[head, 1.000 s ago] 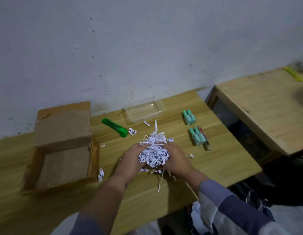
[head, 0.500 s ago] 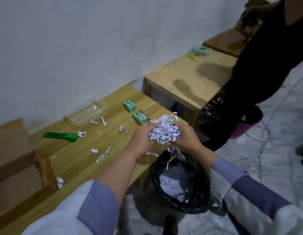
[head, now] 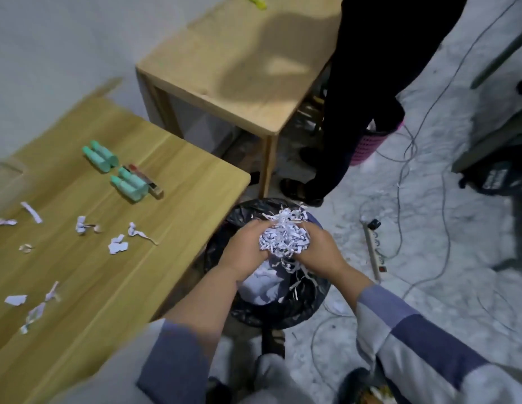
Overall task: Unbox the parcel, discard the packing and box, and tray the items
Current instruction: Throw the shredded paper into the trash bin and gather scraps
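Note:
A wad of white shredded paper packing (head: 284,236) sits cupped between my left hand (head: 244,248) and my right hand (head: 319,250), both with fingers curled round it. They hold it directly above a bin lined with a black bag (head: 242,212), which has crumpled paper inside. On the wooden table (head: 108,272) to the left lie two pairs of mint-green tubes (head: 100,155) (head: 128,183), with a slim dark item (head: 146,179) beside the nearer pair. The box and tray are out of view.
Several loose paper scraps (head: 117,244) litter the table. A second wooden table (head: 239,74) stands behind, with a person in black (head: 367,91) beside it. Cables and a power strip (head: 375,249) lie on the floor right of the bin; a pink basket (head: 367,144) stands farther back.
Both hands carried the shredded paper from the tabletop, rightward off the table edge, to above the black bin. My view turned right, so the box, cutter and tray left the frame.

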The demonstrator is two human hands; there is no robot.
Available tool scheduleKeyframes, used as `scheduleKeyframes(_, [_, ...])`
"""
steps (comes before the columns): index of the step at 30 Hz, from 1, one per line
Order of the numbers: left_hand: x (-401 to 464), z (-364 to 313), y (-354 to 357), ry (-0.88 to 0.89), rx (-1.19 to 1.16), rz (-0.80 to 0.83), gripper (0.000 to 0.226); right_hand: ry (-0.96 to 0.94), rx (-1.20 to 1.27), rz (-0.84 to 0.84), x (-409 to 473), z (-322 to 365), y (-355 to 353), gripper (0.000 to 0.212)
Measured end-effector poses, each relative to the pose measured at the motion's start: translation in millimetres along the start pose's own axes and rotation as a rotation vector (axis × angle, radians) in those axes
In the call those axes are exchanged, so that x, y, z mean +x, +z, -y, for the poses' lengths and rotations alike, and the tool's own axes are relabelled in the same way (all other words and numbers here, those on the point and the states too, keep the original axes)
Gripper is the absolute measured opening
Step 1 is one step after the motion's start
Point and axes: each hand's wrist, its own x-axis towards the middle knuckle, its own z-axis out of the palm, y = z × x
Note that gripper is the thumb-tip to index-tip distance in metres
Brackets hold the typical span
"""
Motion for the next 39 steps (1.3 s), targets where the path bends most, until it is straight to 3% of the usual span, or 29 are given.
scheduleKeyframes(6, [43.1, 88.7, 70.9, -0.119, 0.041, 0.09, 0.068, 0.103, 0.034, 0.147, 55.0, -100.0, 70.7, 0.043])
scheduleKeyframes(9, [58.4, 128.5, 103.3, -0.129, 0.055, 0.107, 0.068, 0.145, 0.066, 0.191, 76.6, -150.0, 110.4, 0.063])
scheduleKeyframes(11, [67.2, 156.9, 126.7, -0.15, 0.11, 0.098, 0.08, 0.163, 0.056, 0.251, 85.8, -182.7, 134.0, 0.081])
scheduleKeyframes(14, [75.6, 185.3, 147.9, -0.193, 0.25, 0.219, 0.096, 0.232, -0.017, 0.355, 94.0, -216.3, 157.6, 0.096])
scheduleKeyframes(19, [73.0, 195.0, 157.3, -0.311, 0.128, 0.298, 0.077, 0.3, -0.114, 0.438, 95.7, -229.4, 169.6, 0.064])
scheduleKeyframes(27, [47.9, 122.9, 105.0, -0.206, 0.1, 0.242, 0.053, 0.242, -0.208, 0.384, 69.5, -153.9, 111.1, 0.047])
scheduleKeyframes(39, [-52.1, -25.0, -46.0, -0.075, 0.05, 0.12, 0.037, 0.02, -0.354, 0.179, -19.7, 56.5, 3.6, 0.041])
